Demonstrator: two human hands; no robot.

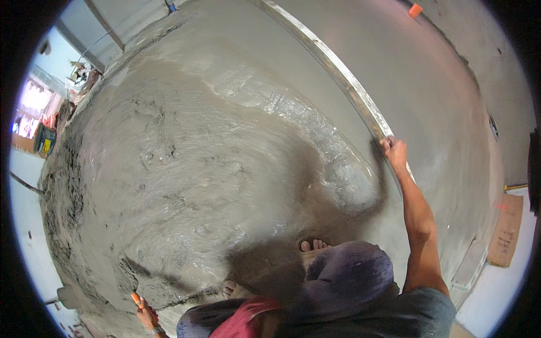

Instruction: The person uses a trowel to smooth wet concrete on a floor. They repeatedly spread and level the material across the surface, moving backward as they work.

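Observation:
My right hand point(396, 153) is closed around the near end of a long metal straightedge point(354, 84). The bar lies across wet grey mortar point(214, 163) and runs away to the far edge. To its right the mortar point(439, 96) looks smooth; to its left it is rough and ridged, with a raised wet band beside the bar. Low at the left, my left hand point(147, 316) grips the orange handle point(136, 298) of a trowel. Mortar hides most of the trowel's blade, so its shape cannot be made out.
My bare feet point(315, 246) stand in the mortar. A dark bucket point(44, 139) sits at the left edge, near piled odds and ends point(84, 79). At the right wall stands a cardboard box point(505, 231). A small orange object point(415, 10) is at the far right.

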